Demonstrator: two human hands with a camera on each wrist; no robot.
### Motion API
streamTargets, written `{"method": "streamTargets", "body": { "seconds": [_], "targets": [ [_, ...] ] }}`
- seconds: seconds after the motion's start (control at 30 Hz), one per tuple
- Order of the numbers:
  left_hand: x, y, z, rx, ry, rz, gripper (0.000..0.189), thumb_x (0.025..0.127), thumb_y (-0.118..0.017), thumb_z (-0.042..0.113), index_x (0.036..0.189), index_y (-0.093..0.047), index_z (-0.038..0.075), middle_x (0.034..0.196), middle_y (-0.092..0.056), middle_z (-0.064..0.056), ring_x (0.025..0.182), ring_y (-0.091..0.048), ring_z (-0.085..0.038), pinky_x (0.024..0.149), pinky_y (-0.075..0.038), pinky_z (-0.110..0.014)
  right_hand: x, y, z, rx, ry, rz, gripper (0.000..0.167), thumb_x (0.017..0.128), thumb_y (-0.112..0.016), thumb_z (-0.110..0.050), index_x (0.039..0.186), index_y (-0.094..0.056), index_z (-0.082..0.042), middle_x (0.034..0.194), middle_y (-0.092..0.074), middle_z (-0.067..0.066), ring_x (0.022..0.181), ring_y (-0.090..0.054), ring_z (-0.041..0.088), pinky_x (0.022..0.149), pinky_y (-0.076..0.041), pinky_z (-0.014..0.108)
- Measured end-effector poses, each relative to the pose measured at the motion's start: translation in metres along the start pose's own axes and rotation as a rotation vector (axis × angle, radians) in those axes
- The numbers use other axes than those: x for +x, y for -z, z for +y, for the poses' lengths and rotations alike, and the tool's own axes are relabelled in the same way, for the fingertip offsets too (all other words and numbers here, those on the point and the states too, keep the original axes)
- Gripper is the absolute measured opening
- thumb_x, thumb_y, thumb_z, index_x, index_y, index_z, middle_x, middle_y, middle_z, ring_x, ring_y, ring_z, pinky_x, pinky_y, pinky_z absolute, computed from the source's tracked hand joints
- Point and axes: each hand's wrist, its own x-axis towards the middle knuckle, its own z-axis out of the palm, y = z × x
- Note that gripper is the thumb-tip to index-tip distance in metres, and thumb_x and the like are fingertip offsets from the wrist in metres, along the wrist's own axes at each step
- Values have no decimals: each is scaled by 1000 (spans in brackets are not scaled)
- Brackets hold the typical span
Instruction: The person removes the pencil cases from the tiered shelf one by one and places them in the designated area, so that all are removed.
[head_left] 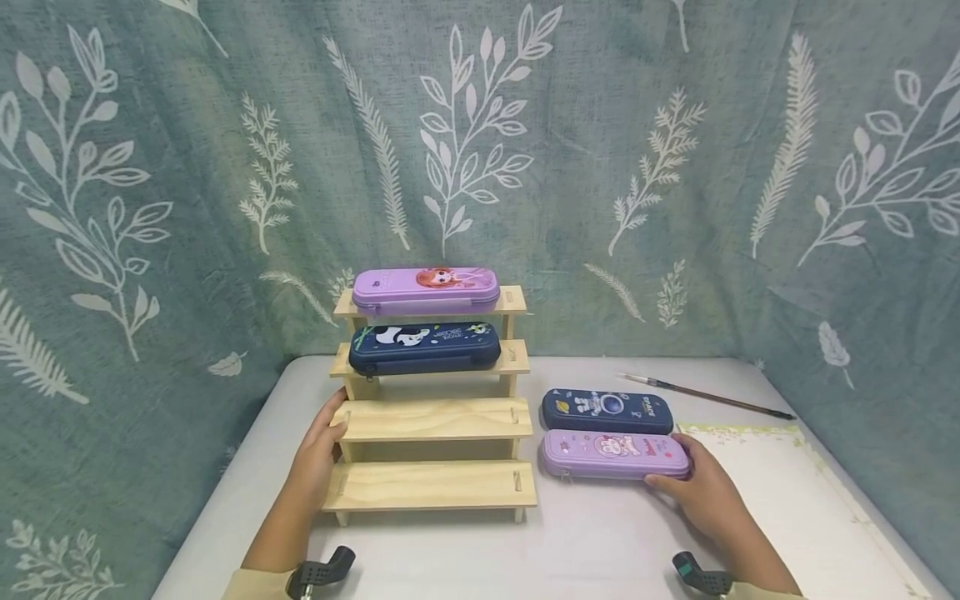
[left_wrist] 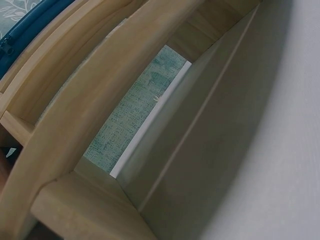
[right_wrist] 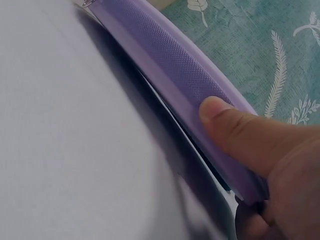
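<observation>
A four-step wooden display rack (head_left: pixel 435 418) stands on the table. On its top step lies a purple pencil case (head_left: pixel 405 292) with a red-haired girl; the step below bears a dark blue panda pencil case (head_left: pixel 427 347). My left hand (head_left: pixel 318 446) grips the rack's left side near the second-lowest step; the left wrist view shows the rack's bare wood (left_wrist: pixel 100 80) but hides my fingers. At the right, my right hand (head_left: pixel 705 487) pinches the right end of a lilac rabbit pencil case (head_left: pixel 592 452), thumb on its front side (right_wrist: pixel 175 55). Directly behind it lies a navy space pencil case (head_left: pixel 573 410).
A paintbrush (head_left: pixel 712 394) lies at the back right, beyond the navy case. A pale sheet with a leafy border (head_left: pixel 795 500) covers the table's right part. Green leaf-patterned cloth (head_left: pixel 570 208) hangs behind and along both sides of the white table (head_left: pixel 600 542).
</observation>
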Motion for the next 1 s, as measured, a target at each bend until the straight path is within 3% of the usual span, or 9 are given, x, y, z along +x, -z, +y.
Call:
{"method": "streamTargets", "body": {
  "seconds": [0.17, 0.73, 1.0],
  "targets": [
    [1, -1, 2, -1, 0, -2, 58, 112, -31, 17, 169, -21, 20, 176, -14, 2, 163, -9, -27, 129, -10, -59, -1, 3, 3, -21, -80, -18, 127, 81, -78, -67, 165, -14, 3, 164, -23, 38, 150, -20, 61, 117, -20, 75],
    [1, 2, 1, -6, -20, -7, 58, 112, -28, 15, 169, -19, 18, 176, -14, 0, 163, -11, -27, 130, -13, -55, 0, -4, -8, -55, -107, 27, 113, 89, -77, -53, 166, -13, -1, 166, -23, 34, 151, -21, 59, 117, -20, 75],
    [0, 0, 1, -1, -13, -3, 58, 112, -28, 15, 169, -20, 18, 176, -15, -1, 162, -13, -29, 130, -13, -56, -1, -4, -7, -57, -162, 35, 113, 90, -75, -55, 167, -11, -4, 166, -21, 33, 151, -19, 59, 118, -17, 75]
  ]
}}
